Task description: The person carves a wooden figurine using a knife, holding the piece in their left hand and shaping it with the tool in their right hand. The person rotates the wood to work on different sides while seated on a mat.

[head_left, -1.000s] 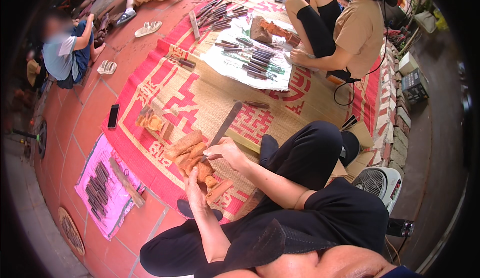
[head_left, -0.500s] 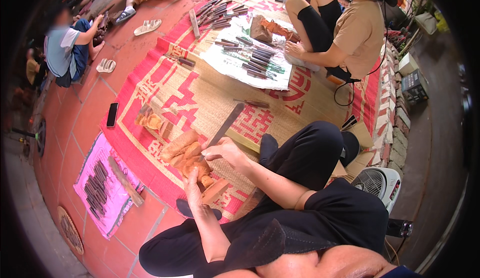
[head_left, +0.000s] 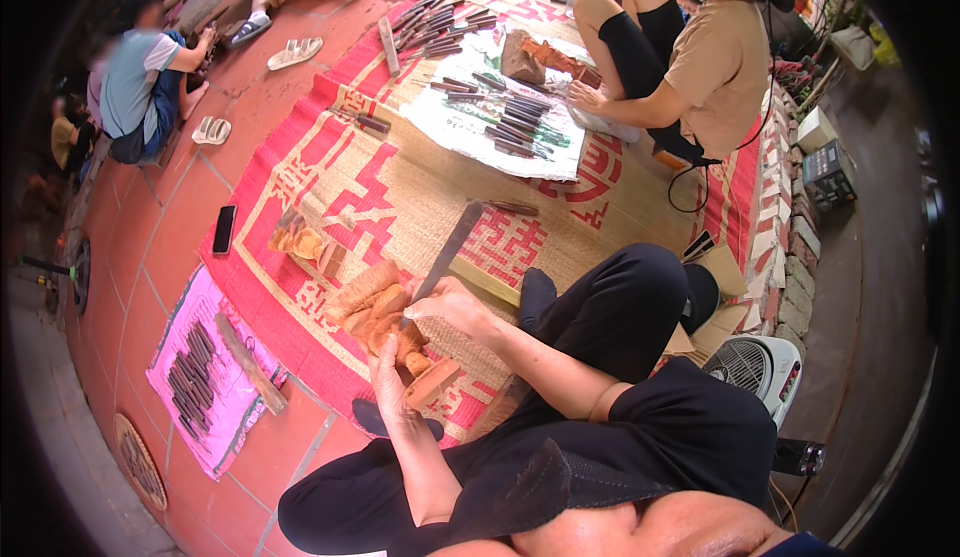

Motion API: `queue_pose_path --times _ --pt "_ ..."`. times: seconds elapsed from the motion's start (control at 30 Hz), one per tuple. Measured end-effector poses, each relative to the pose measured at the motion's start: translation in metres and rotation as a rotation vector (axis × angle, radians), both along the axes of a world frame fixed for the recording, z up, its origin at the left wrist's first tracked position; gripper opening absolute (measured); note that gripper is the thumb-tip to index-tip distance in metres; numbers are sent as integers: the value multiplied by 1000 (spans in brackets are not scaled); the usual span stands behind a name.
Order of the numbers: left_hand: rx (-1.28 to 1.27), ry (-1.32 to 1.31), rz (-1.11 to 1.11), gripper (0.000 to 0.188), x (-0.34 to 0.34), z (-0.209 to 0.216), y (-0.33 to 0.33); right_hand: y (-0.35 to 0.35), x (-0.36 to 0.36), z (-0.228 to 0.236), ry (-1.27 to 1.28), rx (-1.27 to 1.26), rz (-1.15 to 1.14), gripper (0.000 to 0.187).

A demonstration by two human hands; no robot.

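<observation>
My left hand (head_left: 388, 375) is closed on the lower part of a light-brown wood carving (head_left: 372, 302), a figure on a small block base, held tilted above the mat. In my right hand (head_left: 450, 305) is a long flat dark-grey file (head_left: 455, 242), its far end pointing up and away. The file's near end lies against the carving's right side; the right fingers hide part of the contact. Just beyond, a second wood carving (head_left: 308, 247) rests on the mat.
The red and straw mat (head_left: 400, 182) spreads ahead. Left of it, a pink cloth (head_left: 210, 427) bears several chisels and a wooden mallet (head_left: 250, 362). A phone (head_left: 225, 230) lies at the mat's edge. Across sits a person (head_left: 715, 77) beside a white sheet of carving tools. A fan (head_left: 755, 367) stands right.
The file's far end has swung slightly left, and my right hand has shifted a little with it. The carving stays nearly in place in my left hand.
</observation>
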State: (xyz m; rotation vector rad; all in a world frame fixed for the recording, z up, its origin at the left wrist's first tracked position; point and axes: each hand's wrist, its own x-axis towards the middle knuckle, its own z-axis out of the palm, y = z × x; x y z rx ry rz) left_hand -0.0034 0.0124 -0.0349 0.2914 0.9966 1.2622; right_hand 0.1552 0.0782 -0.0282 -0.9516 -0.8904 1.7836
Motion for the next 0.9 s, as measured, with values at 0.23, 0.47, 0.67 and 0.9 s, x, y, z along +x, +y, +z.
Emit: queue_pose_path --times 0.23,0.47,0.67,0.9 --pt "-16 -15 -1 69 -6 3 0 -1 -1 10 -31 95 35 10" --pt "14 37 -32 71 -12 -19 0 -1 -1 12 -63 123 29 6" --pt "82 146 44 52 1 -10 1 -7 -9 28 22 149 53 3" --pt "54 28 -27 86 -3 -5 3 -7 -7 26 9 93 103 4"
